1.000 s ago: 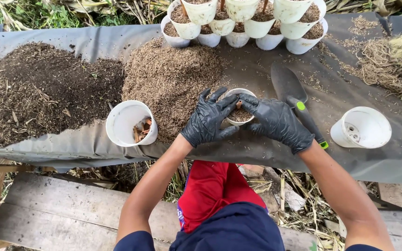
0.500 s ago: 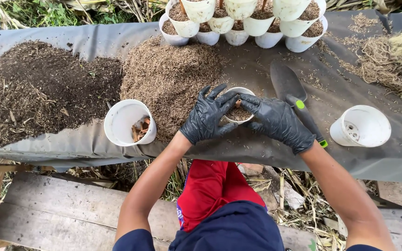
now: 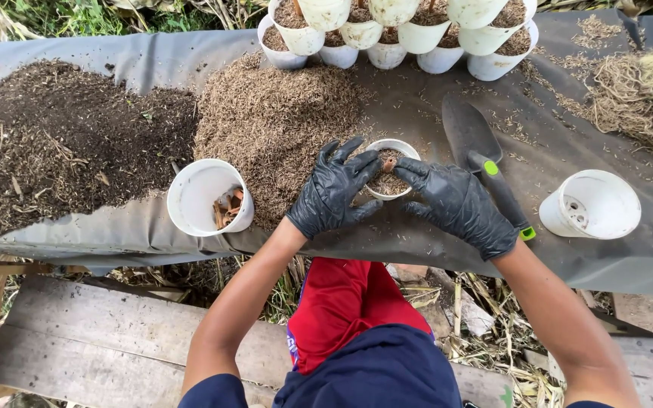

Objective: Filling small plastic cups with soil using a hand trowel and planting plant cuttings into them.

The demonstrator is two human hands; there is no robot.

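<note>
Your left hand (image 3: 335,193) and right hand (image 3: 459,202), both in black gloves, cup one small white pot (image 3: 389,168) between them; each hand grasps its rim and side, fingers spread. The pot stands on the tabletop just in front of the tan husk pile, filled near the rim with brown husk mix.

Count: one held pot; two other loose white pots, one lying left (image 3: 207,198) with brown chips inside, one lying right (image 3: 591,204) with its holed base showing; one trowel (image 3: 485,159) with a dark blade and green-tipped handle, just beside your right hand; a cluster of filled white pots (image 3: 387,30) at the far edge, number not certain as the frame cuts them. Two heaps: dark soil (image 3: 62,143) and tan husk (image 3: 273,121).

Against the earlier frames, hands and pot hold the same place; nothing else has shifted.

The tabletop is covered by a grey sheet (image 3: 614,264), outdoors, with dry straw (image 3: 644,98) at right, grass beyond and wooden planks (image 3: 100,332) below.
</note>
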